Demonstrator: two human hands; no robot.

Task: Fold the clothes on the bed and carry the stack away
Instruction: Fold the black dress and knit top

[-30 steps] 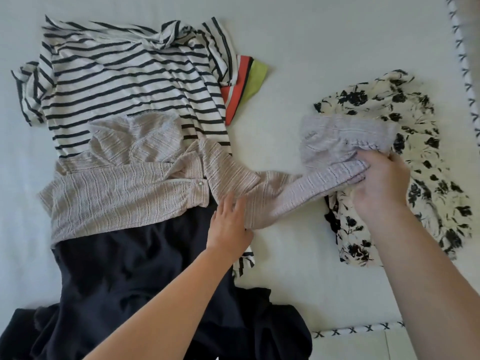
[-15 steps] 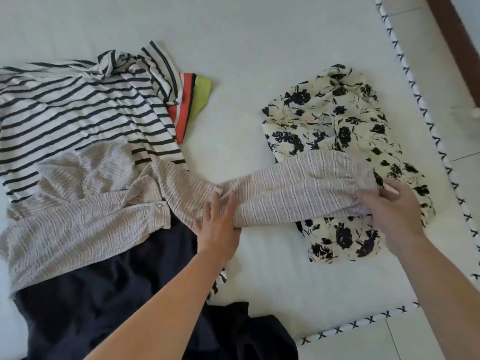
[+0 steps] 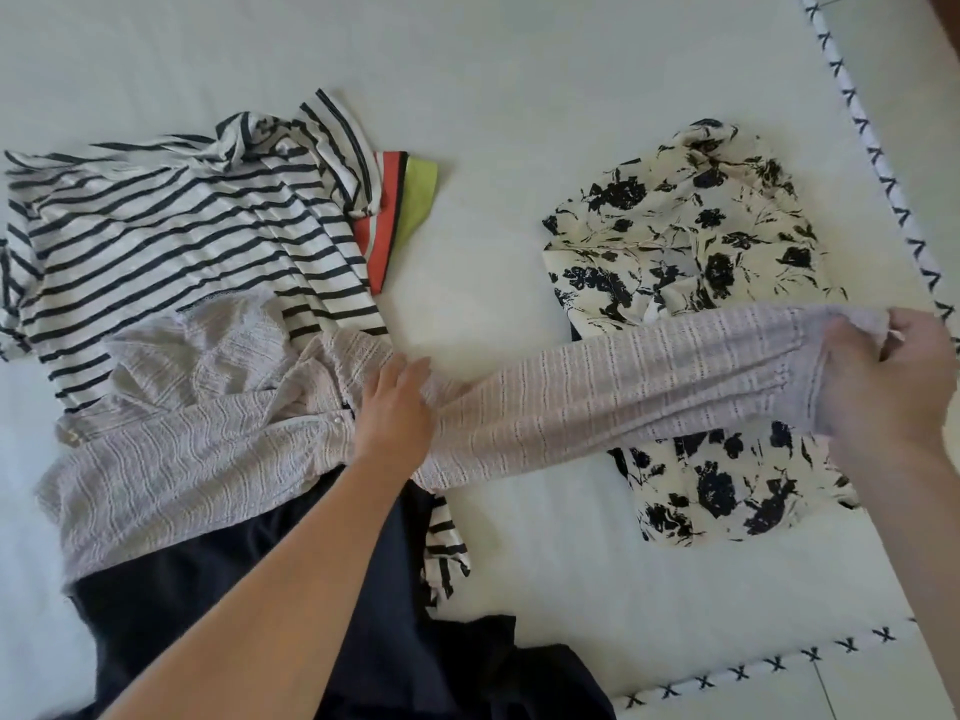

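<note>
A pale pink knitted cardigan (image 3: 171,449) lies on the white bed (image 3: 519,70), over a black-and-white striped top (image 3: 156,226) and a dark navy garment (image 3: 218,605). Its sleeve (image 3: 597,407) is stretched out to the right. My left hand (image 3: 397,402) presses flat where the sleeve meets the body. My right hand (image 3: 888,392) grips the cuff end, held over a folded cream garment with black flowers (image 3: 691,241).
A red, white and lime striped piece (image 3: 402,210) pokes out from under the striped top. The bed's edge with black cross-stitching (image 3: 878,163) runs down the right side and along the front right; tiled floor (image 3: 883,688) lies beyond.
My right hand has pulled the sleeve's cuff further right, drawing the sleeve out straight and flat. My left hand stays pressed at the sleeve's base. The view has shifted right.
</note>
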